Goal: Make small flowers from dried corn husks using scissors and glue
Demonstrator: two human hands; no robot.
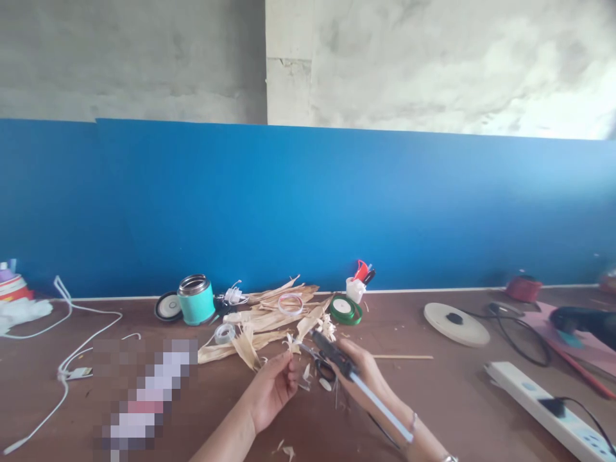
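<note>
Between the two hands, low over the bench point(457, 398), a small husk scrap point(291, 344) is held upright in the narrowly pinched fingers point(290, 374) of the left hand point(272, 388). The glue gun point(332, 351) is gripped by the right hand point(363, 372), whose fingers are closed round its dark body. Its long axis is laid slantwise, from the pale glue stick point(380, 407) trailing back along the right forearm, up and leftward to the nozzle. The nozzle tip is seen just right of the scrap and a little beyond the left fingertips; whether the two touch cannot be told. The scrap is thus nearest to the left fingers, and the gun is aimed across toward them. Under the gun, between the two sets of fingers, a pair of scissors point(321, 367) is laid flat among husk trimmings. Beyond the fingers a heap of dried husks point(269, 317) is spread, with a roll of clear tape point(224, 333) at its left and a green ribbon spool point(344, 309) at its right. A thin wooden stick point(402, 357) is laid just right of the right hand.
</note>
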